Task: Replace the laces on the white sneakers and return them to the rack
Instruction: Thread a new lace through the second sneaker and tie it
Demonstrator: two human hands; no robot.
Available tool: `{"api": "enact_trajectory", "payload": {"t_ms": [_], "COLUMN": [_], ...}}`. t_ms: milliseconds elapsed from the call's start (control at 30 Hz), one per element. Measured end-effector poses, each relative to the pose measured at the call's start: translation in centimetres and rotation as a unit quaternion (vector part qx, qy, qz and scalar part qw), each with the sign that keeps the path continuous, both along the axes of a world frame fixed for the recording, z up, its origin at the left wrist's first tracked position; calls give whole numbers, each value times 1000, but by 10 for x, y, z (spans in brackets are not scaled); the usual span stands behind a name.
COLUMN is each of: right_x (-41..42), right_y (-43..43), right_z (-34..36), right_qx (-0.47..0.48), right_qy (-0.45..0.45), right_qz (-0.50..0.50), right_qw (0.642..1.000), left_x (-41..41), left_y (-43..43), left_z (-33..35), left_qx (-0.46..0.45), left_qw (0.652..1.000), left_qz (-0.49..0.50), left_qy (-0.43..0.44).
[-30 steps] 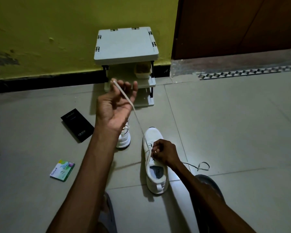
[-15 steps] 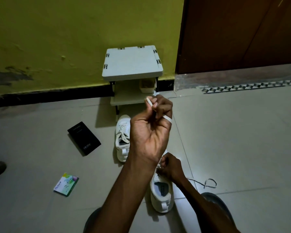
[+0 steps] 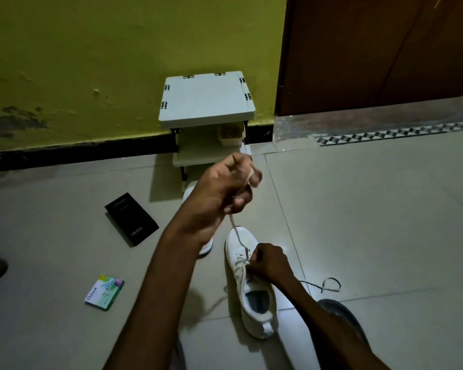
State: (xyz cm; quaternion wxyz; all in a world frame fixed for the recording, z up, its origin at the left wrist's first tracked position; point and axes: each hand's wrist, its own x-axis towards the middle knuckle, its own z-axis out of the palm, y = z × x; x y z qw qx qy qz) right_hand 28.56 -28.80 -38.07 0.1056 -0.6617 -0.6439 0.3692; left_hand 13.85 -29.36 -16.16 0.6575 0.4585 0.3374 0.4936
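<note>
A white sneaker [image 3: 254, 305] lies on the tiled floor, toe pointing away from me. My right hand [image 3: 269, 263] rests on its eyelets, fingers curled over the lacing. My left hand [image 3: 225, 190] is raised above the floor and grips a white lace [image 3: 237, 233] that runs taut down to the shoe. The second white sneaker [image 3: 191, 189] lies further back, mostly hidden behind my left arm. A small grey-white shoe rack [image 3: 206, 100] stands against the yellow wall. Another lace end [image 3: 329, 285] lies looped on the floor to the right.
A black box [image 3: 131, 218] and a small green-white packet [image 3: 104, 291] lie on the floor at left. A brown door [image 3: 385, 49] stands at right. A beige container [image 3: 229, 136] sits on the rack's middle shelf. A dark slipper [image 3: 342, 313] shows by my right arm.
My left hand, first raised up left with the lace stretched long, has swung right and dropped closer to the shoe while gathering lace. My right hand stays on the eyelets.
</note>
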Motion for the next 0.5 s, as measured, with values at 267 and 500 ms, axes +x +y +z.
{"api": "enact_trajectory", "payload": {"t_ms": [267,500], "right_x": [9,27], "right_y": [1,-1], "right_z": [20,17], "right_qx": [-21,-91], "right_qy": [-121,94], "right_qz": [98,-90], "right_qw": [988,987], "left_x": [-5,5], "left_y": [12,-1], "left_z": [-98,-184], "left_qx": [6,-60], "left_qw": [833,824], "left_qz": [31,8], "left_qy": [552,563]}}
